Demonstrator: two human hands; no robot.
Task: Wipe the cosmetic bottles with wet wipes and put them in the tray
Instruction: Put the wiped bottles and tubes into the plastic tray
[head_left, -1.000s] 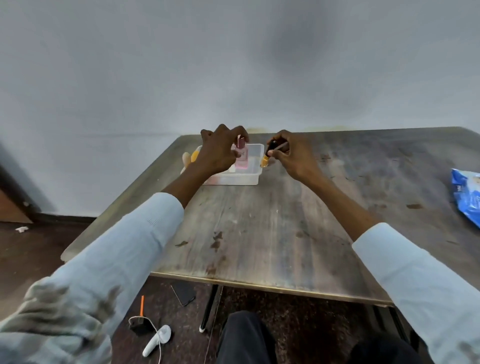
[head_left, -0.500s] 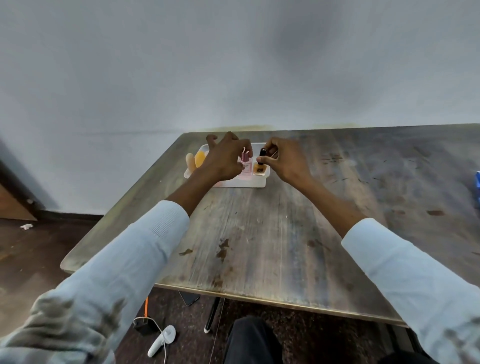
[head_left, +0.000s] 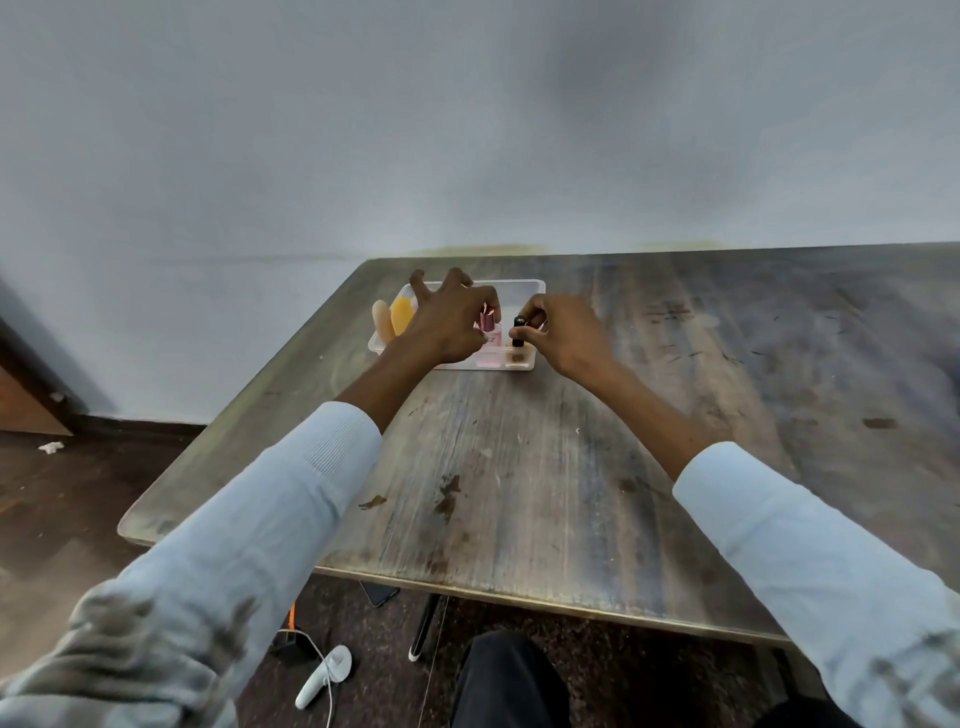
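Tray (head_left: 530, 285) on worn wooden table (head_left: 519, 467), grey wall (head_left: 467, 130) behind.

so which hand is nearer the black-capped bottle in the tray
Right. The right hand pinches the black-capped bottle at its cap; the left hand is beside it, at the pink bottle.
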